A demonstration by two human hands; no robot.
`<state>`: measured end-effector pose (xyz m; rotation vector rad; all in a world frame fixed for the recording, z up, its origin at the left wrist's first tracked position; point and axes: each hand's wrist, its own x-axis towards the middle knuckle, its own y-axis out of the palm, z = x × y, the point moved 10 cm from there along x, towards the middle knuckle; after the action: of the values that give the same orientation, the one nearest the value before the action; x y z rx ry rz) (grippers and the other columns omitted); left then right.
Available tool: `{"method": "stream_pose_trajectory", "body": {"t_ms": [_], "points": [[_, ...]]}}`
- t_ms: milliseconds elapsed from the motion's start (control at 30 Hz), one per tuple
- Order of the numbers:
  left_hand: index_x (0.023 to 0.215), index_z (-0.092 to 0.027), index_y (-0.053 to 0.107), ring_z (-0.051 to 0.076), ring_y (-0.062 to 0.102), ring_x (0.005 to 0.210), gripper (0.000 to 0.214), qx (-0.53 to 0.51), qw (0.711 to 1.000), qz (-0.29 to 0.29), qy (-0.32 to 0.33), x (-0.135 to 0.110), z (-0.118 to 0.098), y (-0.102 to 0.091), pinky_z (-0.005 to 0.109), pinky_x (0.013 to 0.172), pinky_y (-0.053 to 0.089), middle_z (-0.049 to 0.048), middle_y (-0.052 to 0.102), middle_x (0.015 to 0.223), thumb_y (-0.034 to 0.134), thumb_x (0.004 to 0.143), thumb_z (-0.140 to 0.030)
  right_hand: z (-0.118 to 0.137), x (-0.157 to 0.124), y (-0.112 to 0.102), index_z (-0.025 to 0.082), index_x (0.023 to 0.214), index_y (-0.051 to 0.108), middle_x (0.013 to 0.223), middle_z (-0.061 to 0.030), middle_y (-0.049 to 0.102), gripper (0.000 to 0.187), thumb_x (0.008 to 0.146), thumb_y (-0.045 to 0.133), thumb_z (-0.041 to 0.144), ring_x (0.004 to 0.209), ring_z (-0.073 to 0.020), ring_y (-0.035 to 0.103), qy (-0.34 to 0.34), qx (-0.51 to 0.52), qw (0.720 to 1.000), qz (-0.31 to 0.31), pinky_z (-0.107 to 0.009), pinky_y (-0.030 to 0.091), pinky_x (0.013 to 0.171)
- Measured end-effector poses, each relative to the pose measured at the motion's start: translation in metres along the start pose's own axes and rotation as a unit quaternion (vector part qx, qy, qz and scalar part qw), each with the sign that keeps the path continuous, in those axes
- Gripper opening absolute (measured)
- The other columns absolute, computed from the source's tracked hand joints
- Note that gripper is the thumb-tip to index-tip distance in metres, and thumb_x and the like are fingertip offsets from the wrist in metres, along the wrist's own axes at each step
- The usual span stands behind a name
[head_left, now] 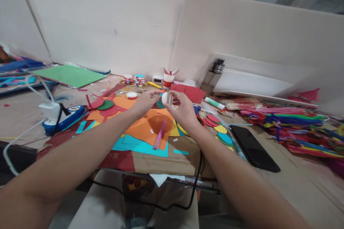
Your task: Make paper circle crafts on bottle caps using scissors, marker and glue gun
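At the far left, a flat clear plastic sleeve (pixel 70 75) with green sheets inside lies on the table. Nearer the person, a white block-shaped plug (pixel 51 110) sits on a blue-and-white power strip (pixel 66 120). To their right, red paper shapes (pixel 111 109) lie around a green paper oval (pixel 105 105). Toward the wall stand two small containers: a white-and-red one (pixel 127 78) and a red-and-white striped one with a blue top (pixel 139 79); their insides cannot be made out. A white disc with a red rim (pixel 131 95) lies before them.

The left hand (pixel 146 102) reaches in over orange paper sheets (pixel 150 125), its fingers close together and bent toward the centre; whether they pinch anything, I cannot tell. Just beside its fingertips, held up above the sheets, is a small white round piece with a tan band (pixel 166 98), pinched between the right hand's (pixel 184 109) thumb and fingers. A translucent pink-purple pen (pixel 159 135) lies on the orange paper below.

Behind the hands, a white-and-red cup (pixel 168 79) holds slim red and pale pen-like sticks, leaning outward, their tips above the rim. Red folded paper (pixel 189 93) lies to its right. Next comes a grey see-through bottle with a black lid (pixel 213 76), tilted against the wall boards; its contents cannot be told. A white-and-green glue stick (pixel 214 103) lies in front. At the far right are a black phone (pixel 254 147) and bundled multicoloured fuzzy stems (pixel 292 120).
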<state>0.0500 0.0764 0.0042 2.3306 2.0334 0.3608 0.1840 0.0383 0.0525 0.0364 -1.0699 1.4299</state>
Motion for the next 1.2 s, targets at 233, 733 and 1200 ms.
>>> {"method": "stream_pose_trajectory", "body": {"t_ms": [233, 733, 1200], "points": [[0.091, -0.015, 0.069, 0.017, 0.064, 0.068, 0.019, 0.044, 0.997, -0.057, 0.009, 0.002, -0.006, -0.018, 0.032, 0.058, 0.059, 0.0067, 0.070, 0.082, 0.072, 0.076, -0.027, -0.013, 0.000, -0.004, 0.017, 0.123, 0.063, 0.118, -0.0131, 0.068, 0.043, 0.082, 0.066, 0.031, 0.093, -0.0202, 0.066, 0.042, -0.048, 0.998, -0.006, -0.035, 0.054, 0.084], [0.089, -0.019, 0.065, 0.019, 0.069, 0.089, 0.015, -0.140, 0.966, -0.203, 0.075, 0.018, -0.058, -0.117, 0.029, 0.070, 0.060, 0.0059, 0.073, 0.089, 0.061, 0.075, -0.017, -0.014, 0.001, 0.020, 0.015, 0.114, 0.071, 0.110, -0.0136, 0.074, 0.038, 0.089, 0.058, 0.041, 0.099, -0.0248, 0.067, 0.078, -0.174, 0.969, 0.160, -0.035, 0.048, 0.084], [0.084, -0.011, 0.066, 0.017, 0.069, 0.075, 0.014, -0.045, 0.997, -0.030, -0.047, 0.007, -0.003, -0.025, 0.039, 0.073, 0.063, 0.0068, 0.071, 0.081, 0.071, 0.072, -0.014, -0.082, -0.029, -0.140, 0.018, 0.088, 0.076, 0.082, -0.0068, 0.075, 0.021, 0.082, 0.062, 0.033, 0.076, -0.0212, 0.067, 0.185, -0.332, 0.920, 0.098, -0.030, 0.046, 0.066]]}}
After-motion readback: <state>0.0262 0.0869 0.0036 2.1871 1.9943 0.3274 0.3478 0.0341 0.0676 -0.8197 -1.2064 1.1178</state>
